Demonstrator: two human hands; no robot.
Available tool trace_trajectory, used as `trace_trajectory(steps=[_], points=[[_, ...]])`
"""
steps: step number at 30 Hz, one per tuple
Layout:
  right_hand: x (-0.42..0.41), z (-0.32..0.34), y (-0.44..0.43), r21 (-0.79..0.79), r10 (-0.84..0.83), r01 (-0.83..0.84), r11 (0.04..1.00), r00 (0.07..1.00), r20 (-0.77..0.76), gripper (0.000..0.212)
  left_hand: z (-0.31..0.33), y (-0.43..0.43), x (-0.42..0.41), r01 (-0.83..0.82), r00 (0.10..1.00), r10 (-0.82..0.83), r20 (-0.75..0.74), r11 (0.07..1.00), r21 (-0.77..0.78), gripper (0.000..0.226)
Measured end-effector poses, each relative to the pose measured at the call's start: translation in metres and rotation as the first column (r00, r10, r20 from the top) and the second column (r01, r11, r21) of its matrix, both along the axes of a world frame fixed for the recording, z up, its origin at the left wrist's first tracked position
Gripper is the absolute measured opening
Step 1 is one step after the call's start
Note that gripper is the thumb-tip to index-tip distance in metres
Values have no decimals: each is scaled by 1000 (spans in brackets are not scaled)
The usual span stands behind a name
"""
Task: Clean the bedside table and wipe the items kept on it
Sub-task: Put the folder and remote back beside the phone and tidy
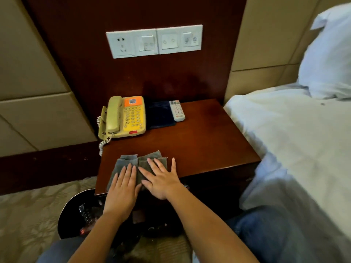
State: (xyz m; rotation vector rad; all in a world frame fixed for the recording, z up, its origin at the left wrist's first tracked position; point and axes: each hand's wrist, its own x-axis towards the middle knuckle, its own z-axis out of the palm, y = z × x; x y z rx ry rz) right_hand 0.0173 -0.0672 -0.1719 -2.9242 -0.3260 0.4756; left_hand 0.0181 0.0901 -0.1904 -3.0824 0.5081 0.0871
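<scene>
A folded grey cloth (133, 161) lies at the front left edge of the dark wooden bedside table (209, 141). My left hand (122, 188) presses flat on the cloth's left half, fingers straight. My right hand (161, 179) lies flat on its right half, fingers spread, with the little finger reaching onto the bare wood. At the back left stands a yellow and beige telephone (123, 117) with its handset in the cradle. Beside it lies a dark blue folder (160, 115), with a white remote control (177, 110) on the folder's right edge.
A black waste bin (76, 215) with rubbish stands on the carpet below the table's front left. A bed with white sheets (294, 139) and a pillow (328, 54) adjoins the table's right side. A white switch and socket panel (153, 41) is on the wooden wall behind.
</scene>
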Motion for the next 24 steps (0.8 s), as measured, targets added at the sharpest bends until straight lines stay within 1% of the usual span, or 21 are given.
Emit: trace_trajectory(steps=[4, 7, 8, 9, 10, 11, 12, 15, 17, 21, 24], points=[[-20, -2, -82, 5, -113, 113, 994, 992, 49, 52, 1, -80, 5, 176, 984, -175, -8, 983, 56, 80], [-36, -4, -144, -7, -225, 226, 974, 973, 59, 51, 5, -150, 4, 254, 967, -255, 0, 965, 70, 94], [-41, -6, -164, -10, -268, 270, 963, 961, 68, 51, 6, -175, 3, 302, 953, -302, -12, 951, 65, 95], [-45, -6, -182, -9, -313, 314, 949, 947, 77, 51, 9, -198, 2, 335, 942, -334, -31, 941, 41, 85], [-48, -5, -200, -10, -351, 353, 936, 933, 79, 51, 10, -220, 3, 348, 937, -347, -50, 937, 17, 71], [-50, -3, -215, -19, -378, 380, 925, 923, 73, 52, 11, -240, 4, 354, 933, -353, -65, 935, 4, 63], [-51, -1, -229, -37, -396, 399, 916, 916, 63, 52, 13, -258, 5, 363, 930, -362, -70, 932, -4, 60], [-41, 3, -266, -87, -437, 441, 893, 897, 67, 52, 11, -304, 14, 374, 923, -377, -72, 926, -55, 58], [-28, 4, -285, -103, -458, 460, 882, 888, 51, 53, 10, -325, 21, 372, 923, -375, -81, 927, -53, 58], [9, 0, -305, -104, -483, 481, 870, 876, 10, 55, 11, -348, 48, 347, 930, -356, -94, 933, -100, 57], [29, -3, -309, -74, -524, 524, 849, 851, 18, 54, 17, -354, 72, 342, 925, -355, -133, 933, -113, 57]])
